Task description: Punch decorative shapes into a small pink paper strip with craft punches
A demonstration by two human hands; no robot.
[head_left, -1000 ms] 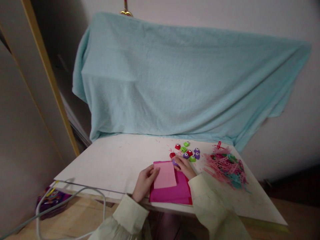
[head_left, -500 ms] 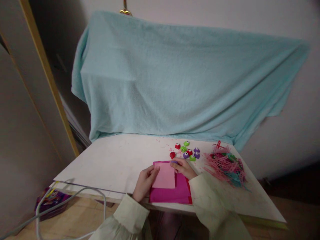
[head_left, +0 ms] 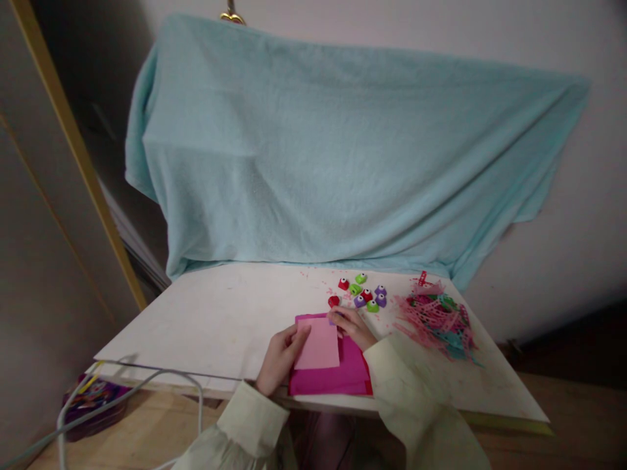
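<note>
A light pink paper sheet (head_left: 317,346) lies over a stack of magenta paper (head_left: 337,384) at the table's front edge. My left hand (head_left: 284,352) pinches the sheet's left side between thumb and fingers. At the sheet's upper right corner, my right hand (head_left: 353,326) is closed around a small purple craft punch (head_left: 333,320), mostly hidden by the fingers. Just beyond that hand sit several small red, green and purple craft punches (head_left: 367,296) with white buttons, and a red one (head_left: 334,301) is closest to the sheet.
A tangled heap of punched paper strips (head_left: 441,320), pink, red and teal, lies on the right of the white table (head_left: 206,320). Tiny pink paper bits are scattered around the punches. A light blue cloth (head_left: 343,156) hangs behind. A grey cable (head_left: 200,398) loops at front left.
The view has shifted slightly, so everything sits a little farther left. My right hand stays at the sheet's upper right corner with the purple punch, and my left hand keeps its hold.
</note>
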